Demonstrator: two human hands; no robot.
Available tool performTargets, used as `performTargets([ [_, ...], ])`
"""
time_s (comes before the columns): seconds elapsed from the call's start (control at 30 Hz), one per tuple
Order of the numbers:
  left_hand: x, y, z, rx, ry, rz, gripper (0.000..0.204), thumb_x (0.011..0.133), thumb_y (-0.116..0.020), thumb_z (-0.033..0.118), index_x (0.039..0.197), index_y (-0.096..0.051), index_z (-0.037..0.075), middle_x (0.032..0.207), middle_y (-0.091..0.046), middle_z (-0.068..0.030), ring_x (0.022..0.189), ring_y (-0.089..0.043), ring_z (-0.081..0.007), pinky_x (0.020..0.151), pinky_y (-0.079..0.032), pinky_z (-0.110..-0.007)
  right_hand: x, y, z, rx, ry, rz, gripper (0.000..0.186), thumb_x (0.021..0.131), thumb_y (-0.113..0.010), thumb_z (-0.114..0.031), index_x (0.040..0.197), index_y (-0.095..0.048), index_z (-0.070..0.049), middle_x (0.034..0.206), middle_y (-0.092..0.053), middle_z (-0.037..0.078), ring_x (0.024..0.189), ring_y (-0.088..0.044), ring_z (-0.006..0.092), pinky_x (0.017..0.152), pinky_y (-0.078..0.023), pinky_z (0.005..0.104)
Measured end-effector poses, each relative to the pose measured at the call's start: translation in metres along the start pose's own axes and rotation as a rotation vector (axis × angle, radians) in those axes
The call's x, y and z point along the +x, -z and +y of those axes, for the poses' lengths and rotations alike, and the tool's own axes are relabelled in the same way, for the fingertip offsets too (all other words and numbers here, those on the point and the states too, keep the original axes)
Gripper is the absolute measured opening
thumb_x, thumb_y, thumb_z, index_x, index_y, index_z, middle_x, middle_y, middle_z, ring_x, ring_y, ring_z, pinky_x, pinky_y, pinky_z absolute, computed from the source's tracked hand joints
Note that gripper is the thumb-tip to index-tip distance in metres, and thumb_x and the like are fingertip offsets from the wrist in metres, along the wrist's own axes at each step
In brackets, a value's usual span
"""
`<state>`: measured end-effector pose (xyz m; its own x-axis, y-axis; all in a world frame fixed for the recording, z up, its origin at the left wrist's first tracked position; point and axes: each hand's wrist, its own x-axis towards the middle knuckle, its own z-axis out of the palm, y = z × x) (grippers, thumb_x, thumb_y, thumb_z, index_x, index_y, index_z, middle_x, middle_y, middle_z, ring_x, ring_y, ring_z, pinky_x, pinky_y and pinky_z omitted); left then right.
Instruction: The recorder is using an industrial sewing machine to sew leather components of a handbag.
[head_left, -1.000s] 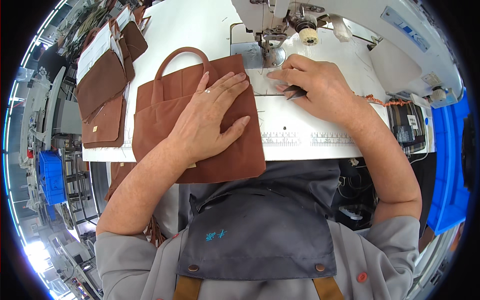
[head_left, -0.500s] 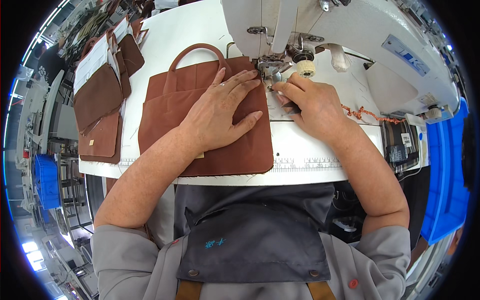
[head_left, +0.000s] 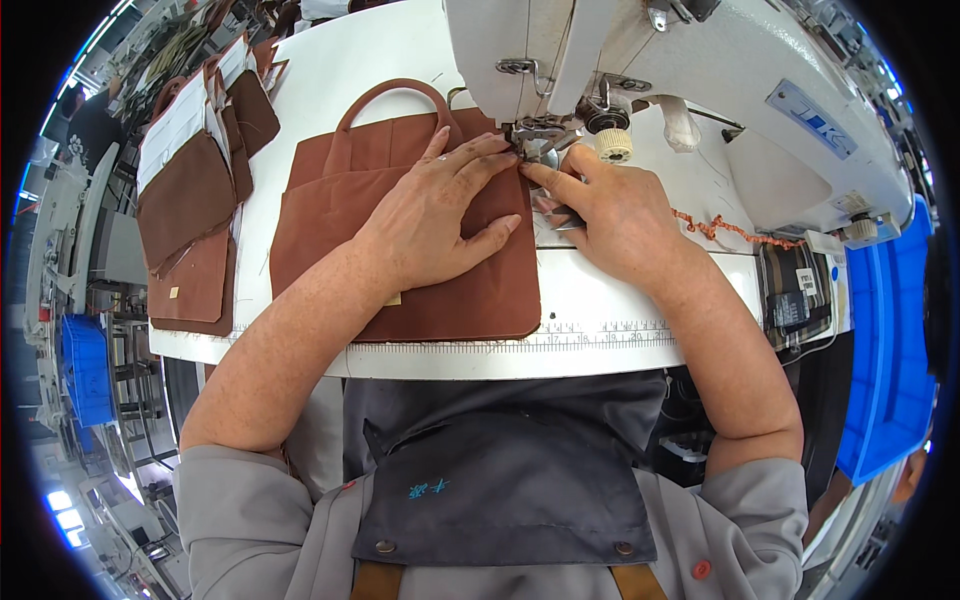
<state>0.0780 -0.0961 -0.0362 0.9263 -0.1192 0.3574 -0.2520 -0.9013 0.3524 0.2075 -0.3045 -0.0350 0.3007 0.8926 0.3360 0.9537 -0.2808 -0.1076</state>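
Note:
A reddish-brown bag [head_left: 455, 295] with a looped handle [head_left: 400, 86] lies flat under the sewing machine's head. My left hand [head_left: 440, 215] rests on it, fingers spread, their tips close to the presser foot [head_left: 535, 132]. At the bag's upper right edge is my right hand [head_left: 620, 215], its index finger reaching the edge beside the foot. Curled in that hand is a small grey metal tool [head_left: 566, 218], looking like thread snips and mostly hidden by the fingers. The needle and the stitching point are hard to make out behind fingers and foot.
The white sewing machine [head_left: 800, 110] stands over the far right. Stacked brown leather pieces with papers [head_left: 190, 210] lie at the left. An orange thread tangle [head_left: 730, 228] runs behind my right wrist. A blue bin [head_left: 880, 350] stands at the right, and a ruler strip [head_left: 600, 337] follows the table's near edge.
My right hand has moved left, bringing its index finger from beside the foot to the bag's edge. My left hand stays flat on the bag. The whole view has shifted slightly.

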Motion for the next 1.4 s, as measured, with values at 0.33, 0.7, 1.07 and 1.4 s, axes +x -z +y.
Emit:
performTargets([
  [0.33,0.001,-0.001,-0.005,0.046,-0.02,-0.003,0.057,0.091,-0.072,0.033,0.136,-0.061,-0.002,0.144,-0.058,-0.0184,0.14,-0.051,-0.0315,0.125,-0.03,-0.056,-0.001,-0.001,-0.001,-0.047,0.004,-0.007,0.052,0.083,-0.078,-0.021,0.133,-0.068,-0.024,0.093,-0.062,0.004,0.075,-0.067,0.0255,0.063,-0.055,0.0403],
  [0.7,0.0,-0.002,-0.004,0.029,-0.042,0.018,0.058,0.09,-0.074,0.032,0.135,-0.062,-0.003,0.141,-0.061,-0.0186,0.141,-0.051,-0.0312,0.124,-0.031,-0.055,0.001,0.001,-0.002,-0.071,0.014,0.007,0.04,0.092,-0.071,-0.033,0.13,-0.07,-0.021,0.089,-0.064,0.003,0.074,-0.07,0.0231,0.062,-0.055,0.0394],
  [1.07,0.002,-0.002,-0.006,0.056,-0.048,0.003,0.062,0.09,-0.074,0.034,0.136,-0.06,-0.005,0.143,-0.059,-0.0207,0.141,-0.051,-0.0329,0.124,-0.032,-0.053,-0.003,0.0,0.001,-0.012,-0.012,0.05,0.033,0.093,-0.071,-0.033,0.123,-0.073,-0.019,0.088,-0.066,0.004,0.075,-0.07,0.0254,0.063,-0.055,0.0407],
  [1.4,0.0,-0.002,-0.008,0.065,-0.065,-0.009,0.065,0.092,-0.072,0.039,0.138,-0.059,-0.005,0.145,-0.058,-0.0209,0.142,-0.05,-0.0334,0.125,-0.031,-0.051,-0.006,-0.004,0.007,0.219,-0.018,0.137,0.022,0.085,-0.077,-0.019,0.106,-0.076,-0.014,0.085,-0.067,0.006,0.077,-0.07,0.0286,0.066,-0.055,0.0412],
])
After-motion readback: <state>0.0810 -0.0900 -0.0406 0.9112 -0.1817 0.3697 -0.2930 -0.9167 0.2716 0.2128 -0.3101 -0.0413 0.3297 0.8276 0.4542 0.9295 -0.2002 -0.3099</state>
